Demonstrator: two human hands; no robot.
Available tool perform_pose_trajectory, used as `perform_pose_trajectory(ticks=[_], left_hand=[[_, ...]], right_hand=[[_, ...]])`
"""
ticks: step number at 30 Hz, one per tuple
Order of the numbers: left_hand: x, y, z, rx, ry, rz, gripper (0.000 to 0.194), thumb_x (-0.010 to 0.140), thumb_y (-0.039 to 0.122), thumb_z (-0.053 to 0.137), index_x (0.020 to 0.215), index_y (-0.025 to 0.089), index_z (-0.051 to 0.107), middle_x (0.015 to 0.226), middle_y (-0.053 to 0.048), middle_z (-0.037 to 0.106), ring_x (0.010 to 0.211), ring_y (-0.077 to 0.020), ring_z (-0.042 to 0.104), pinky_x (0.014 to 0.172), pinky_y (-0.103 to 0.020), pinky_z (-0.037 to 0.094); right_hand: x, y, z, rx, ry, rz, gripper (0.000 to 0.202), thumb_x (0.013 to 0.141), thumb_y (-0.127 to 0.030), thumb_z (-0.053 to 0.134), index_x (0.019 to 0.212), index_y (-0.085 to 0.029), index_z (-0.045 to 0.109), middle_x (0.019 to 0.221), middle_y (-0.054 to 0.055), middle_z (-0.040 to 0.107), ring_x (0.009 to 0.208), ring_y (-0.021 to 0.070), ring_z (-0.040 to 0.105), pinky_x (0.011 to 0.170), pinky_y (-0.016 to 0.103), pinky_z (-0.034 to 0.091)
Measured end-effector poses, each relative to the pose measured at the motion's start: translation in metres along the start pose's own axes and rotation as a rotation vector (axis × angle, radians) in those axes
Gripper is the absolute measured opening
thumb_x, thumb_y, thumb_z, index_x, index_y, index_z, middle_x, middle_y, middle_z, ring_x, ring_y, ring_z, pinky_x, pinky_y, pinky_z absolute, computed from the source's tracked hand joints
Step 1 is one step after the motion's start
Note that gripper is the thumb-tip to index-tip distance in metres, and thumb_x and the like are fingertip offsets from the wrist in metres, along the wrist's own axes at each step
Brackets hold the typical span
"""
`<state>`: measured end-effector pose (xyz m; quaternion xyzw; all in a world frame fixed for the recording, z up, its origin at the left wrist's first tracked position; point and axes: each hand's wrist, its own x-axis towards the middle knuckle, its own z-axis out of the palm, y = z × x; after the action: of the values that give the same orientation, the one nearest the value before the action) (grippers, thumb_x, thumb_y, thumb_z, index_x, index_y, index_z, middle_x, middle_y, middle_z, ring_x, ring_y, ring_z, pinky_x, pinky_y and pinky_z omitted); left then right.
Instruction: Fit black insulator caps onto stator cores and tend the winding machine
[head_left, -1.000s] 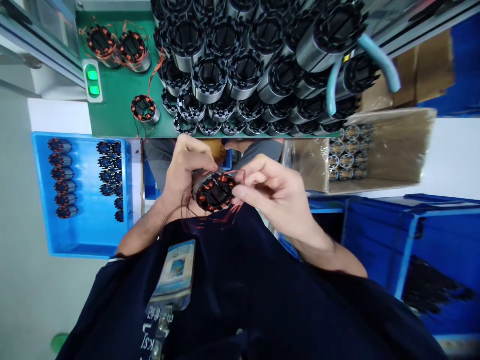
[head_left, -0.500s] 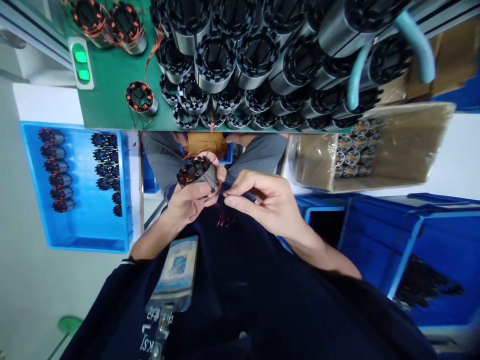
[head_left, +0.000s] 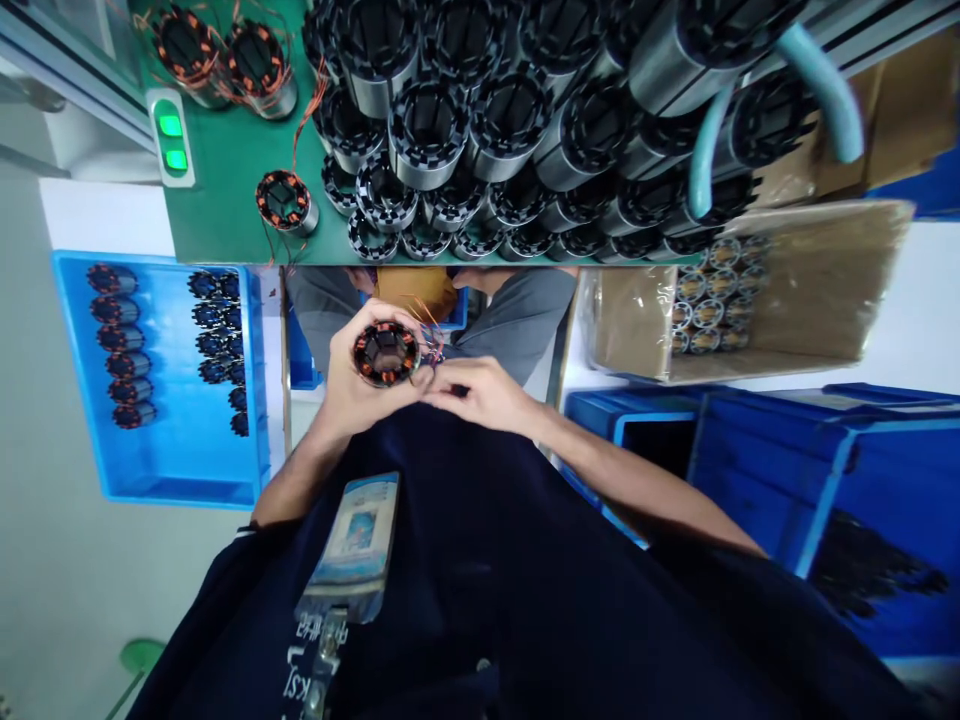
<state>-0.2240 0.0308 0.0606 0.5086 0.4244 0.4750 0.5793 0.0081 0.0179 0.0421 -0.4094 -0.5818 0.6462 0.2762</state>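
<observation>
A motor stator (head_left: 367,352) with copper windings round its open bore is gripped in my left hand (head_left: 351,392), its ring end facing up toward me. Loose orange and red lead wires (head_left: 429,322) stick out from its right side. My right hand (head_left: 491,395) is closed close against the stator's right edge, thumb and fingertips pinched together beside my left thumb. What lies in that pinch, perhaps a wire end, is too small to make out. Both hands are above my lap, in front of the green bench.
Stacked bare stators (head_left: 427,135) crowd the green bench (head_left: 217,215); a wound stator (head_left: 285,203) stands at its left. A blue tray (head_left: 180,480) with stators is at left. An open carton (head_left: 810,300) of metal rings and blue bins (head_left: 757,470) are at right.
My left hand has turned the stator from tilted sideways to end-on, and its wires now point up and right. My right hand has moved left, in against the stator.
</observation>
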Motion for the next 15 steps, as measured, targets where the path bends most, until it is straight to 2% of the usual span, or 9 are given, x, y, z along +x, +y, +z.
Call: perform_pose_trajectory(ticks=[2, 3, 5, 7, 9, 11, 13, 15], left_hand=[[-0.001, 0.009, 0.002, 0.127, -0.081, 0.118, 0.058, 0.073, 0.035, 0.116, 0.117, 0.022, 0.08, 0.111, -0.004, 0.083, 0.098, -0.0204, 0.082, 0.091, -0.032, 0.069], [-0.002, 0.015, 0.003, 0.152, -0.124, 0.138, 0.058, 0.077, 0.032, 0.114, 0.121, 0.023, 0.079, 0.114, -0.005, 0.084, 0.1, -0.0211, 0.083, 0.092, -0.033, 0.07], [-0.003, 0.028, 0.005, 0.16, -0.187, 0.155, 0.063, 0.082, 0.028, 0.111, 0.134, 0.024, 0.075, 0.119, -0.006, 0.084, 0.102, -0.0223, 0.085, 0.094, -0.035, 0.072], [-0.005, 0.039, 0.007, 0.156, -0.237, 0.17, 0.077, 0.083, 0.027, 0.111, 0.149, 0.027, 0.069, 0.127, -0.007, 0.084, 0.105, -0.0238, 0.087, 0.096, -0.038, 0.074], [-0.006, 0.047, 0.009, 0.149, -0.304, 0.157, 0.091, 0.085, 0.027, 0.111, 0.162, 0.032, 0.062, 0.132, -0.007, 0.083, 0.11, -0.0252, 0.088, 0.096, -0.038, 0.075], [-0.007, 0.049, 0.009, 0.12, -0.366, 0.132, 0.099, 0.088, 0.027, 0.11, 0.169, 0.036, 0.055, 0.131, -0.006, 0.082, 0.112, -0.0259, 0.088, 0.093, -0.036, 0.077], [-0.01, 0.046, 0.01, 0.066, -0.39, 0.15, 0.105, 0.087, 0.035, 0.113, 0.172, 0.038, 0.051, 0.129, -0.006, 0.083, 0.109, -0.027, 0.09, 0.088, -0.037, 0.078], [-0.013, 0.038, 0.011, 0.041, -0.337, 0.282, 0.109, 0.083, 0.05, 0.114, 0.173, 0.037, 0.054, 0.128, -0.006, 0.085, 0.099, -0.0291, 0.091, 0.089, -0.046, 0.08]], right_hand=[[0.005, 0.007, -0.021, -0.003, 0.001, 0.048, 0.06, 0.095, -0.073, 0.098, 0.075, -0.021, 0.075, 0.069, 0.002, 0.075, 0.064, 0.0141, 0.063, 0.065, 0.027, 0.047], [0.006, 0.002, -0.032, 0.007, 0.007, 0.069, 0.061, 0.098, -0.075, 0.095, 0.077, -0.021, 0.074, 0.071, 0.002, 0.076, 0.064, 0.0138, 0.064, 0.064, 0.027, 0.047], [0.008, -0.021, -0.053, 0.056, -0.002, 0.085, 0.065, 0.107, -0.08, 0.081, 0.082, -0.021, 0.074, 0.078, 0.004, 0.081, 0.067, 0.0147, 0.07, 0.064, 0.026, 0.053], [0.01, -0.056, -0.065, 0.13, -0.106, 0.07, 0.061, 0.11, -0.077, 0.08, 0.091, -0.019, 0.078, 0.086, 0.005, 0.085, 0.072, 0.0155, 0.076, 0.068, 0.026, 0.06], [0.011, -0.089, -0.067, 0.183, -0.232, 0.049, 0.05, 0.104, -0.064, 0.095, 0.093, -0.019, 0.078, 0.085, 0.003, 0.085, 0.071, 0.0137, 0.076, 0.067, 0.025, 0.06], [0.012, -0.112, -0.063, 0.2, -0.274, 0.03, 0.042, 0.098, -0.047, 0.106, 0.09, -0.019, 0.075, 0.08, -0.001, 0.082, 0.067, 0.0115, 0.073, 0.063, 0.023, 0.058], [0.012, -0.122, -0.059, 0.184, -0.206, 0.021, 0.04, 0.099, -0.041, 0.105, 0.087, -0.021, 0.073, 0.076, -0.003, 0.08, 0.064, 0.0111, 0.072, 0.061, 0.024, 0.057], [0.011, -0.12, -0.057, 0.165, -0.13, 0.007, 0.037, 0.1, -0.04, 0.105, 0.088, -0.022, 0.075, 0.076, -0.003, 0.08, 0.063, 0.0117, 0.072, 0.06, 0.026, 0.057]])
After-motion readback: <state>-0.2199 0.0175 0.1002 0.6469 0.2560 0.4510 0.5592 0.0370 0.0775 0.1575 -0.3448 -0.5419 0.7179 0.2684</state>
